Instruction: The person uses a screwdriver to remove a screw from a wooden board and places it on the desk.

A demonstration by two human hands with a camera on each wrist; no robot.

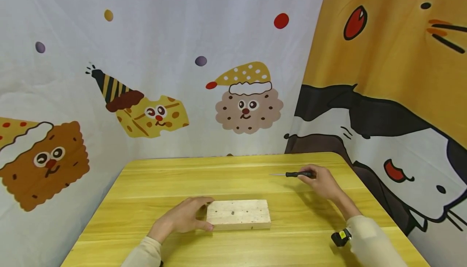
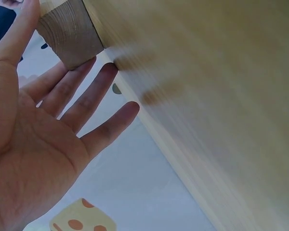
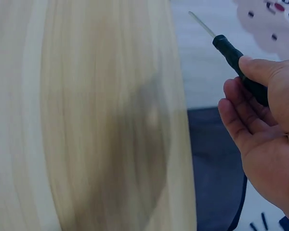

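Note:
A pale wooden block (image 1: pixel 238 213) lies flat on the table, with several small dark holes in its top and a larger grey spot near the middle, too small to make out. My left hand (image 1: pixel 186 215) holds its left end, thumb at the front corner and fingers at the back. The left wrist view shows the block's end grain (image 2: pixel 72 36) between thumb and fingers. Off to the right, my right hand (image 1: pixel 322 181) grips a black-handled screwdriver (image 1: pixel 299 174) above the table. Its thin metal shaft (image 3: pixel 201 24) points left, away from the hand, touching nothing.
The yellow wood-grain table (image 1: pixel 175 177) has rounded far corners. Behind it hangs a pale curtain (image 1: pixel 164 35) with cartoon prints, and an orange cartoon curtain (image 1: pixel 383 56) is on the right. A small black device (image 1: pixel 341 237) sits at the right wrist.

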